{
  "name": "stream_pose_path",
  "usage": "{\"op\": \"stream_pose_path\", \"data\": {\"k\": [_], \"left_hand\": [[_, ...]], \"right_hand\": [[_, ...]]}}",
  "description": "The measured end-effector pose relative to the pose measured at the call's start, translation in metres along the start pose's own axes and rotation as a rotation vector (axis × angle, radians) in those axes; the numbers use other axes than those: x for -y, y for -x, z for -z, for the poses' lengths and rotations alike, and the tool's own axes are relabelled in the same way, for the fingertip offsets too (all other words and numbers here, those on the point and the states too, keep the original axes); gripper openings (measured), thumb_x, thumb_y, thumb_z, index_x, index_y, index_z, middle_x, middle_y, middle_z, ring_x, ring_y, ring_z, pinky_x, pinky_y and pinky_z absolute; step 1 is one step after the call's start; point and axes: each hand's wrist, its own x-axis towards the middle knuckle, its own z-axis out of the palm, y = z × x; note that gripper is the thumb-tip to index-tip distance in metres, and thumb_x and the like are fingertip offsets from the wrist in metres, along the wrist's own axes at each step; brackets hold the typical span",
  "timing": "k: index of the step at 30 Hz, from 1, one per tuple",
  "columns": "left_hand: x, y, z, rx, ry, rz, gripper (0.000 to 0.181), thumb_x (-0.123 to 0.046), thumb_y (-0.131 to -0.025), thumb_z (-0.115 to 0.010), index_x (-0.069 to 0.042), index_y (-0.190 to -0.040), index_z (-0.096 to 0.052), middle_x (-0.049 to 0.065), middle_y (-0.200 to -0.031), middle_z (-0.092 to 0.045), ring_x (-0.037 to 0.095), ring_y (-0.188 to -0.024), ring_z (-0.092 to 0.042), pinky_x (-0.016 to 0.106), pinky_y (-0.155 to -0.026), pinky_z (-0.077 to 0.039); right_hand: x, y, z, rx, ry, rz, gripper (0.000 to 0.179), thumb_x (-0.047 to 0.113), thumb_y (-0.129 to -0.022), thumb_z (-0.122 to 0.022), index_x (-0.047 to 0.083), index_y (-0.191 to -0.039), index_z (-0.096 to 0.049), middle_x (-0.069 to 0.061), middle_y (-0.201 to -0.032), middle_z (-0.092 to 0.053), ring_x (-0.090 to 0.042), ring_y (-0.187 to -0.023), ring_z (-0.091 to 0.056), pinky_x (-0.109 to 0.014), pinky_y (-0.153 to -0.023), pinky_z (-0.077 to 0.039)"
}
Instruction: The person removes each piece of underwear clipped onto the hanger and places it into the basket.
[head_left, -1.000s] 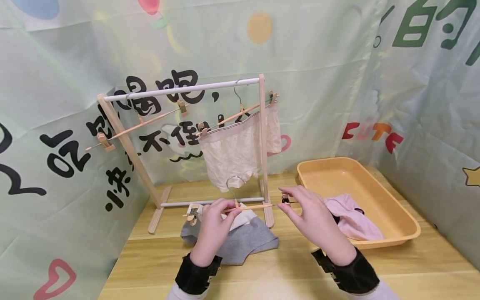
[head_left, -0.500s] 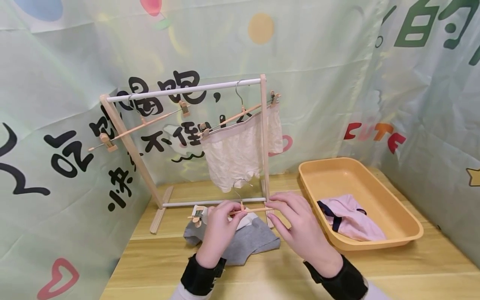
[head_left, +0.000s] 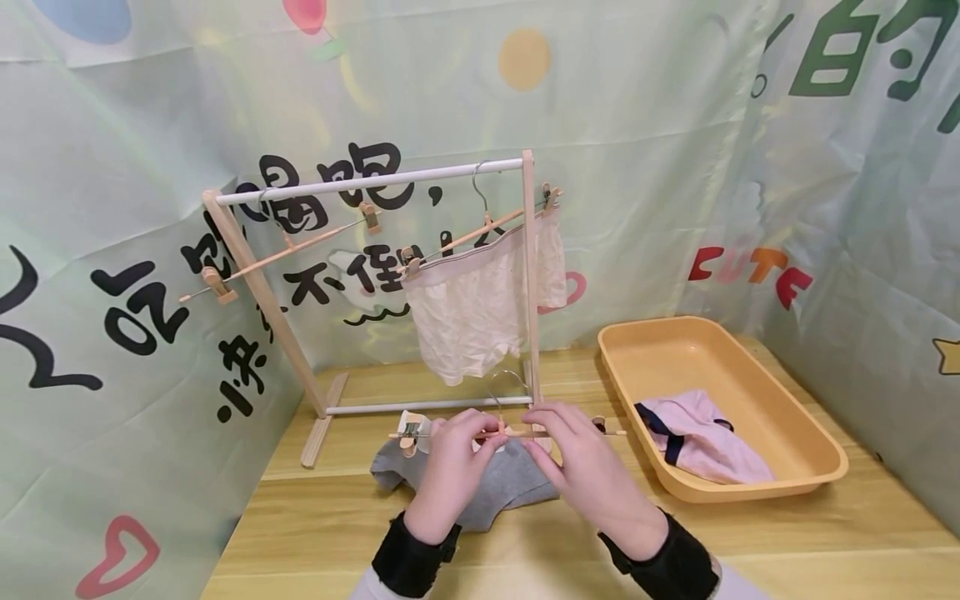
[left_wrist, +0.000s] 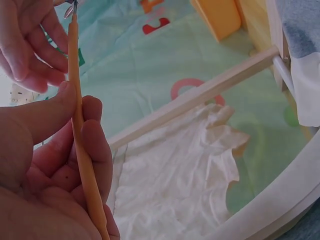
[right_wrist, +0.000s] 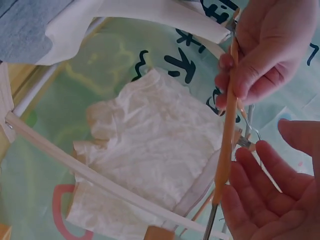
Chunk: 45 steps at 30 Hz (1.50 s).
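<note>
My left hand (head_left: 453,467) pinches the peach-coloured bar of a clip hanger (left_wrist: 85,175) between thumb and fingers, near the hook. The fingers of my right hand (head_left: 588,475) touch the bar's right half; its thumb stands away in the right wrist view. Below the hanger lies a grey garment (head_left: 491,487) with a white waistband (right_wrist: 165,15). The hanger's left clip (head_left: 409,433) meets the waistband's corner and appears to bite it. Its right clip (head_left: 599,424) is partly hidden behind my right hand.
Behind stands a small wooden rack (head_left: 258,283) with a white rail. White shorts (head_left: 468,308) hang there by clips, beside a bare clip hanger (head_left: 292,247). An orange tray (head_left: 720,358) on the right holds a pink garment (head_left: 701,437) with dark trim.
Both hands and the hanger have shifted right relative to the rack. My right hand has moved inward from the right clip to the bar, closer to my left hand.
</note>
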Motion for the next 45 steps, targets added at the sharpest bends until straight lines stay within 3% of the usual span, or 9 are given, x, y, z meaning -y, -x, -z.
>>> {"op": "stream_pose_path", "data": {"k": [9,20,27,45], "left_hand": [[-0.006,0.003,-0.003,0.093,0.036,-0.036,0.014,-0.018,-0.083,-0.071,-0.013,-0.095,-0.071,-0.002,-0.089,-0.069,0.005,-0.080,-0.059,0.038,-0.076,-0.035],[-0.008,0.004,-0.007,0.112,0.036,-0.084,0.015,-0.019,-0.083,-0.070,-0.015,-0.098,-0.071,-0.003,-0.090,-0.070,0.004,-0.080,-0.059,0.036,-0.074,-0.037],[-0.009,0.004,-0.007,0.110,0.070,-0.051,0.018,-0.020,-0.084,-0.070,-0.016,-0.102,-0.067,-0.004,-0.093,-0.072,0.004,-0.084,-0.061,0.037,-0.076,-0.039],[-0.011,0.005,-0.003,0.108,0.068,-0.045,0.028,-0.022,-0.084,-0.070,-0.015,-0.111,-0.066,-0.001,-0.099,-0.073,0.008,-0.090,-0.061,0.040,-0.083,-0.043]], "right_hand": [[0.000,0.003,-0.008,0.026,0.000,-0.054,0.034,0.021,-0.086,-0.070,0.010,-0.117,-0.061,-0.005,-0.113,-0.064,-0.017,-0.107,-0.057,-0.038,-0.081,-0.056],[-0.003,0.003,-0.010,0.053,-0.009,-0.121,0.030,0.023,-0.086,-0.070,0.011,-0.113,-0.065,-0.004,-0.101,-0.066,-0.008,-0.078,-0.064,-0.029,-0.062,-0.057],[-0.005,0.003,-0.013,0.022,0.003,-0.087,0.014,0.019,-0.082,-0.073,0.013,-0.095,-0.068,0.001,-0.090,-0.065,-0.008,-0.072,-0.056,-0.027,-0.057,-0.053],[-0.008,0.001,-0.012,0.010,0.002,-0.005,0.008,0.015,-0.079,-0.075,0.013,-0.085,-0.071,0.005,-0.083,-0.066,-0.007,-0.078,-0.056,-0.028,-0.063,-0.054]]}}
